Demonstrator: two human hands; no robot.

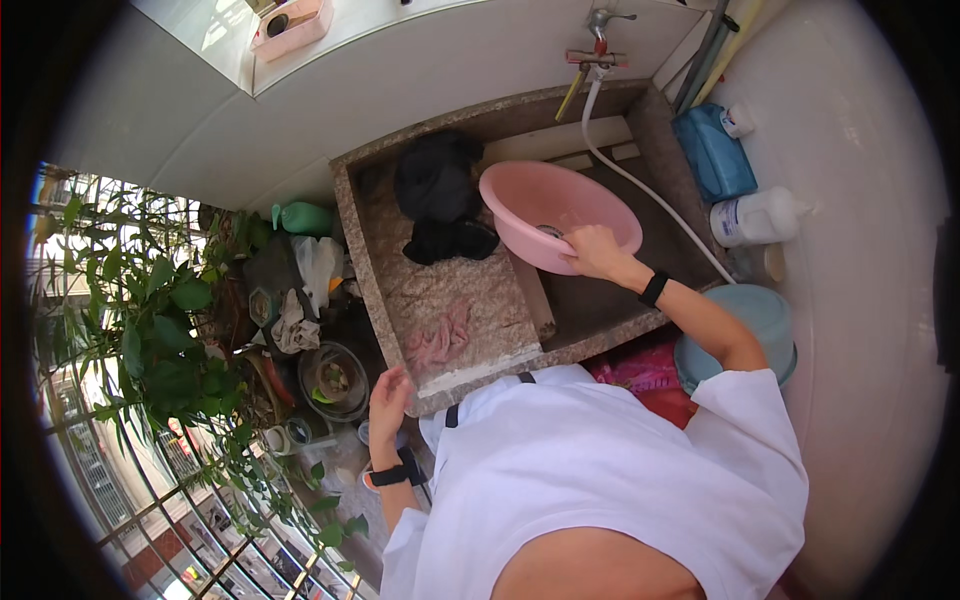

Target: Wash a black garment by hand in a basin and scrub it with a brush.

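Note:
A pink plastic basin [555, 210] is tilted in the right part of a stone laundry sink [450, 401]. My right hand [600, 255] grips its near rim, thumb and fingers around the edge. My left hand [390, 390] is beside the sink's near left corner, fingers slightly curled and holding nothing; whether it touches the stone I cannot tell. Dark, crumpled fabric [439, 176] lies at the back of the sink's ribbed left slab, with a black piece [450, 240] just in front. A pink cloth [442, 334] lies crumpled on the slab nearer to me.
A tap [600, 26] with a white hose [645, 180] is at the back wall. At right stand a blue jug [716, 154], a white bottle [757, 217] and a teal basin [750, 322]. Potted plants [172, 330], a green bottle [307, 218] and a glass bowl [334, 382] are at left.

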